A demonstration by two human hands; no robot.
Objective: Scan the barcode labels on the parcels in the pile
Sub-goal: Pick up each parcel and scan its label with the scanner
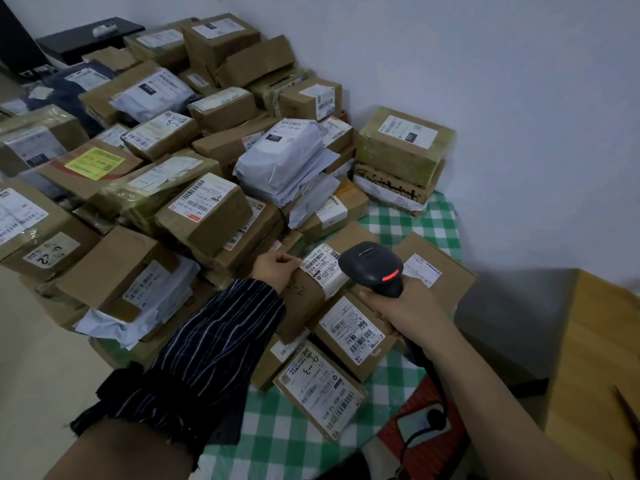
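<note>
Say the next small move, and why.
Probably tilt the scanner left onto the white label of the parcel the left hand holds; the right hand grips it, its red light is on, and its head sits over the label's right end.

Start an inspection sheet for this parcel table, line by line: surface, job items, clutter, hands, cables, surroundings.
Surface: green checked cloth, mostly covered.
Job's things: parcel pile, labels mostly facing up; black scanner, red light lit, over the labelled parcel.
Clutter: red object at the near edge, unclear what.
Hands: left hand grips that parcel beside its label; right hand holds the scanner's handle.
Cables: black scanner cable runs down toward the red object.
Surroundings: white wall behind; wooden surface to the right.
</note>
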